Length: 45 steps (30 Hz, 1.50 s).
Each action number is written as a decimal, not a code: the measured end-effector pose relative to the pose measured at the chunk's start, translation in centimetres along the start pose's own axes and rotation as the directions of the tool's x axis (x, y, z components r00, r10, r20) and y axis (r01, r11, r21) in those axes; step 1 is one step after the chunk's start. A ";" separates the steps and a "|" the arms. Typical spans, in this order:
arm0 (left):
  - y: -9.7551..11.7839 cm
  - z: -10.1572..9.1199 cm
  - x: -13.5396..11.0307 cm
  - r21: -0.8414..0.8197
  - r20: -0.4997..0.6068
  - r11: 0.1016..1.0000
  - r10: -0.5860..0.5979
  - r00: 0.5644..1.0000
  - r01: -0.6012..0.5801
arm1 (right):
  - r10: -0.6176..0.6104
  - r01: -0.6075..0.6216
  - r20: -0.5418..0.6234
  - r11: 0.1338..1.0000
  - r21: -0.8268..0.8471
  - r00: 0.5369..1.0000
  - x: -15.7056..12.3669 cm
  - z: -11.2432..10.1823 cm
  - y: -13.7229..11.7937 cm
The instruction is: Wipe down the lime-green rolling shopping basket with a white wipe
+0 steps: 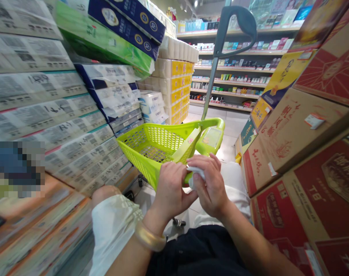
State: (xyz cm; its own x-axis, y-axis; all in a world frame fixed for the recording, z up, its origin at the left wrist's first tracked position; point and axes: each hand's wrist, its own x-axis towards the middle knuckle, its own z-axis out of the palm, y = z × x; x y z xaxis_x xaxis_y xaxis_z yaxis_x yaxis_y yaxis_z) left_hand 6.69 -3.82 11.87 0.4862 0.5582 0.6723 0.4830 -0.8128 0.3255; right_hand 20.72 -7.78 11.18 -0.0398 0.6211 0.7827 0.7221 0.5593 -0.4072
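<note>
A lime-green plastic shopping basket [137, 163] with perforated sides stands tilted in view in front of my knees; its inside shows no goods. My left hand [171, 188], with a gold bangle at the wrist, is closed over the basket's near rim. Beside it, my right hand [210, 186] is closed around a crumpled white cloth [196, 177], which touches the rim; whether it is fabric or paper I cannot tell. The basket's long grey pull handle [210, 88] rises behind it and ends in a loop grip.
Stacked tissue packs [39, 88] line the left side, with yellow-and-white packs [180, 90] farther back. Cartons [301, 126] are piled close on the right. Shelves of small goods [229, 67] stand at the back. Pale tiled floor [230, 143] shows between the stacks.
</note>
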 end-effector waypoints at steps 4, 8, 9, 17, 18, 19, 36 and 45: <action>-0.1 -0.1 0.0 0.014 -0.008 1.000 -0.009 1.000 0.009 | -0.019 0.019 -0.009 1.000 -0.012 1.000 0.9 -0.4 2.5; 0.0 0.0 0.1 0.003 -0.021 1.000 -0.016 1.000 0.016 | 0.038 -0.045 -0.157 0.998 -0.044 0.987 2.0 -0.5 5.7; 0.1 0.0 0.1 0.000 -0.023 1.000 -0.019 1.000 0.019 | 0.049 -0.057 -0.181 0.997 -0.043 0.982 2.0 -0.4 6.0; 0.0 -0.2 -0.3 0.004 -0.029 1.000 -0.028 0.999 0.028 | 0.050 -0.048 -0.093 0.999 0.024 0.994 0.1 -0.1 2.8; 0.0 -0.3 -0.3 0.000 -0.029 1.000 -0.027 0.999 0.027 | 0.029 -0.028 -0.072 1.000 0.010 0.997 0.2 -0.3 2.9; 0.0 -0.3 -0.3 -0.005 -0.029 1.000 -0.025 0.999 0.024 | 0.005 -0.006 -0.052 1.000 -0.010 0.999 0.5 -0.5 3.3; -0.2 -0.7 -0.6 -0.019 -0.043 1.000 -0.012 0.999 0.011 | 0.063 -0.067 -0.053 0.995 -0.080 0.997 2.6 -1.1 5.2; -0.1 -0.7 -0.7 -0.040 -0.060 0.999 0.005 0.998 -0.007 | 0.177 -0.181 -0.040 0.976 -0.120 0.983 3.4 -2.0 7.1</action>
State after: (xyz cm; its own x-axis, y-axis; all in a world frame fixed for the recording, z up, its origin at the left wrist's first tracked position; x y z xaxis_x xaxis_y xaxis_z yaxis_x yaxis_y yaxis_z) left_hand 5.75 -4.24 11.84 0.4436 0.5433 0.7127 0.4497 -0.8228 0.3474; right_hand 27.08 -2.82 11.94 0.1165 0.6881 0.7162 0.7951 0.3675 -0.4824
